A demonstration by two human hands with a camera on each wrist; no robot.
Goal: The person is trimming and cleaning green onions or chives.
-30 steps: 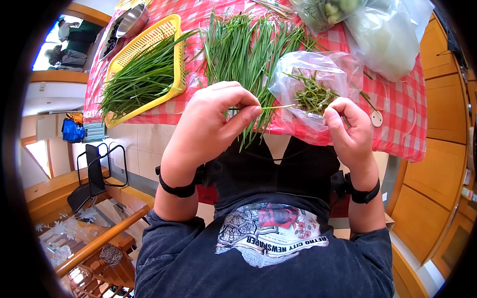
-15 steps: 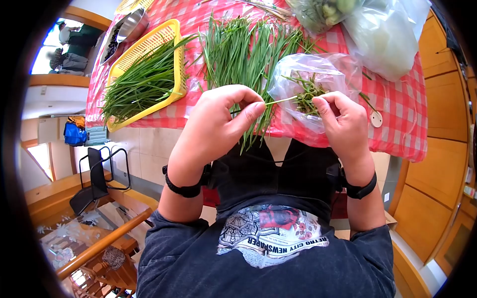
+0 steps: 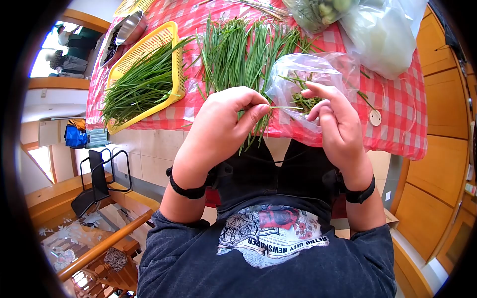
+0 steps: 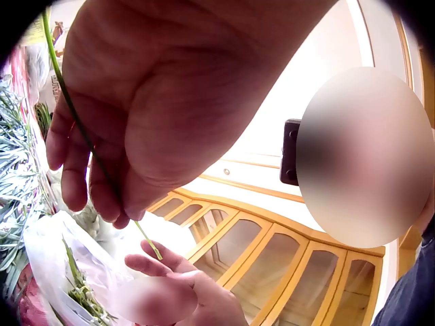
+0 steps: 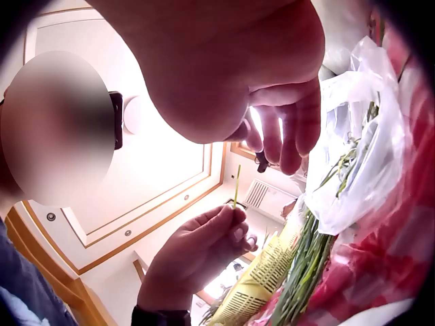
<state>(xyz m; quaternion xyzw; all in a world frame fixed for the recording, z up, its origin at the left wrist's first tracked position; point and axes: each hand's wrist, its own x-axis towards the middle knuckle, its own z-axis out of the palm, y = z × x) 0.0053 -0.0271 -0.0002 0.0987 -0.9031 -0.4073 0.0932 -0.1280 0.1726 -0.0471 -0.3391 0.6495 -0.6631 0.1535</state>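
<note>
My left hand (image 3: 223,116) pinches a single garlic chive (image 3: 285,107) between thumb and forefinger; its pale end points right. In the left wrist view the long green chive (image 4: 76,119) runs past the palm, with its tip near the other hand. My right hand (image 3: 343,126) is beside that end, thumb and fingers parted, gripping nothing. Just beyond it, a clear plastic bag (image 3: 279,84) lies open with short green trimmings (image 3: 307,103) inside. A spread of loose garlic chives (image 3: 233,59) lies behind my left hand, some ends hanging over the table edge.
More chives fill a yellow basket (image 3: 175,82) at the left, near a metal bowl (image 3: 133,29). Bulging plastic bags (image 3: 380,42) stand at the back right. A round pale tag (image 3: 374,117) rests on the red checked tablecloth (image 3: 400,109).
The right thumb and fingers, pinched together near the chive's end half a second ago, have parted and moved slightly left. The left hand keeps its pinch and has shifted slightly right.
</note>
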